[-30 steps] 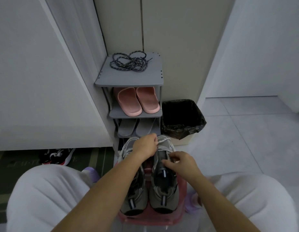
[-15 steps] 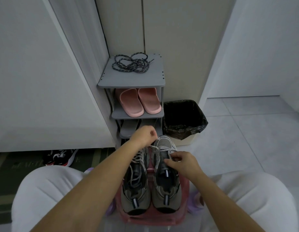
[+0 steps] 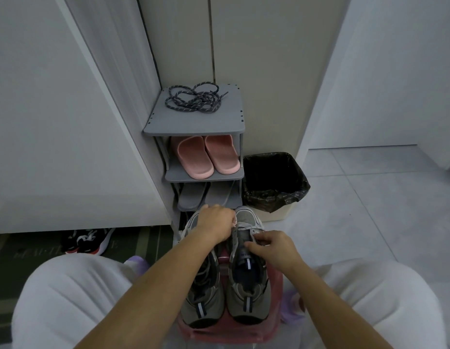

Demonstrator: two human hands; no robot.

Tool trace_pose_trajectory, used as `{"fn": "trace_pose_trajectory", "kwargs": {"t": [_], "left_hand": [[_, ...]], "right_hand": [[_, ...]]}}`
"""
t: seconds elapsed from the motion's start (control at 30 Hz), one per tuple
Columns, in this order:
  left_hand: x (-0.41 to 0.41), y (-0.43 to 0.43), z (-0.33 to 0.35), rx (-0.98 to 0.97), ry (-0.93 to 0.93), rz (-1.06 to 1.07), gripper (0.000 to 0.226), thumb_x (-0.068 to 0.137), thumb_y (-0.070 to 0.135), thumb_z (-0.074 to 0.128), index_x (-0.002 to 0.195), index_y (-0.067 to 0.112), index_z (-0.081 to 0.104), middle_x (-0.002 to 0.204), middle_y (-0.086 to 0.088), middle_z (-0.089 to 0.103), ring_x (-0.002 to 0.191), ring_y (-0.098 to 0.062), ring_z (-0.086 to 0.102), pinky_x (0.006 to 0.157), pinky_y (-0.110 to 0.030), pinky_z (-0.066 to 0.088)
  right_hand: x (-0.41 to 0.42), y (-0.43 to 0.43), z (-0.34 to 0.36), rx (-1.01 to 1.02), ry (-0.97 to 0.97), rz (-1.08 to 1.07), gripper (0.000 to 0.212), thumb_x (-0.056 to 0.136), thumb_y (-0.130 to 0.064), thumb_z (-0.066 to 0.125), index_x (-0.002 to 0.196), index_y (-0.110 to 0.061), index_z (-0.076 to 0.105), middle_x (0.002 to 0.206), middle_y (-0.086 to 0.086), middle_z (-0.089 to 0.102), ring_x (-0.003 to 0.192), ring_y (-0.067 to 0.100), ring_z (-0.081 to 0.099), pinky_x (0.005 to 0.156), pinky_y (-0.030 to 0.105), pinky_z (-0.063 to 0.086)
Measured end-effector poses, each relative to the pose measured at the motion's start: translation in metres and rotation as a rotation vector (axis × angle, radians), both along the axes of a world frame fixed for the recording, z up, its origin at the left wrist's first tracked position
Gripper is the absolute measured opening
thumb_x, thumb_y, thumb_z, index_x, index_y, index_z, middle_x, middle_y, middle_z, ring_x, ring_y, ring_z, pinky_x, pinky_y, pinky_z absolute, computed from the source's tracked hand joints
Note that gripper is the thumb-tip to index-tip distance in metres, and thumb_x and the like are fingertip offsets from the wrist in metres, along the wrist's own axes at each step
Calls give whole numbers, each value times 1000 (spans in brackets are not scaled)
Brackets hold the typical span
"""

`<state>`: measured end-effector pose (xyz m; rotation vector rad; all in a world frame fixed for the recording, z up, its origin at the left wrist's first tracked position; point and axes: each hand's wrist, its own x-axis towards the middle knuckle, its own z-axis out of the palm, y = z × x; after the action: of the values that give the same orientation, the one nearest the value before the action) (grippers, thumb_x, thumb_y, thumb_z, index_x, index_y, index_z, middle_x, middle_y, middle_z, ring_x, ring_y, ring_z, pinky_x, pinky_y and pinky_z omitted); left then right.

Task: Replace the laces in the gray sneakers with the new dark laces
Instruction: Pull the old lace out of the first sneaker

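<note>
Our left hand (image 3: 215,224) has its fingers curled tight, knuckles up, and they close on the pale lace (image 3: 245,225) where it crosses the toe end of the right gray sneaker (image 3: 248,215). The hand lies over the toe of the left gray sneaker (image 3: 206,306), and the forearm reaches to it from seven o'clock. Our right hand (image 3: 271,248) sits at four o'clock of the left one. Its thumb and forefinger pinch the same pale lace at the sneaker's eyelets, the other fingers are bent loosely behind, and the wrist comes in from five o'clock. Both sneakers stand side by side, toes to twelve o'clock, on a pink plastic stool (image 3: 231,335) between our knees in white trousers (image 3: 68,298). The dark laces (image 3: 193,99) lie in a loose tangle at twelve o'clock from the sneakers, on the top shelf of a gray shoe rack (image 3: 193,123), well apart from both hands. Pink slippers (image 3: 207,156) fill the shelf below and gray slippers (image 3: 193,196) the next. A bin with a black liner (image 3: 274,182) stands at one o'clock, and black-and-red sneakers (image 3: 88,240) rest on a green mat (image 3: 30,248) at nine o'clock.
</note>
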<state>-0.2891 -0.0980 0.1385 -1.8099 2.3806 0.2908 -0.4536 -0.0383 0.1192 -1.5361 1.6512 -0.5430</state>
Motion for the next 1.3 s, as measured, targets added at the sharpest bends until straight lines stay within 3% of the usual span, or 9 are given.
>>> {"fn": "trace_pose_trajectory", "kwargs": {"t": [0.17,0.4,0.63,0.73,0.8,0.87,0.97,1.13,1.3], "left_hand": [[6,-6,16,-188,79,83,20,96,24,44,106,21,61,112,-1,61,109,-23,51,88,-36,35],[22,-33,65,-401,528,389,14,94,17,48,89,17,61,96,0,63,95,-23,56,76,-35,36],[27,-55,105,-457,819,421,11,92,16,49,87,22,58,98,1,64,97,-21,58,88,-44,46],[27,-53,108,-384,827,382,12,92,16,51,82,24,54,90,8,60,93,-17,58,90,-43,46],[26,-49,107,-365,830,373,13,91,16,51,81,24,53,88,9,59,93,-18,58,90,-43,46],[26,-44,106,-366,848,383,13,90,17,51,80,24,54,88,9,60,94,-18,59,89,-42,46],[25,-36,105,-331,862,421,13,91,18,51,79,22,54,84,10,59,88,-16,57,84,-38,47],[26,-24,93,-199,793,431,15,92,22,54,76,24,52,85,6,58,83,-18,55,77,-37,48],[28,-22,66,-120,781,487,23,92,25,55,70,28,49,82,7,57,86,-20,58,76,-34,45]], "right_hand": [[0,0,1,32,-4,0,29,76,-41,73,92,-17,75,82,3,72,79,14,66,74,32,53],[1,1,3,48,3,12,23,77,-39,72,86,-18,75,76,2,71,76,14,67,71,31,53],[1,-1,3,61,81,48,37,77,-46,70,84,-10,72,80,10,70,78,21,66,72,35,53],[1,-13,14,95,157,93,50,78,-55,65,84,-5,71,72,12,65,68,20,61,64,32,49],[5,-26,21,52,233,93,48,83,-53,60,83,-6,69,71,5,62,68,18,58,62,29,44],[13,-38,22,-17,282,84,35,86,-46,60,93,-14,69,88,3,69,82,19,62,72,31,50],[31,-49,15,-18,386,160,36,86,-41,62,113,-17,64,112,5,65,104,24,60,89,36,49],[36,-57,9,-10,433,169,15,87,-34,60,97,-31,71,108,-2,68,98,20,62,86,34,51],[35,-58,11,14,494,251,22,87,-41,56,105,-35,67,114,0,62,107,21,58,95,36,46]]}}
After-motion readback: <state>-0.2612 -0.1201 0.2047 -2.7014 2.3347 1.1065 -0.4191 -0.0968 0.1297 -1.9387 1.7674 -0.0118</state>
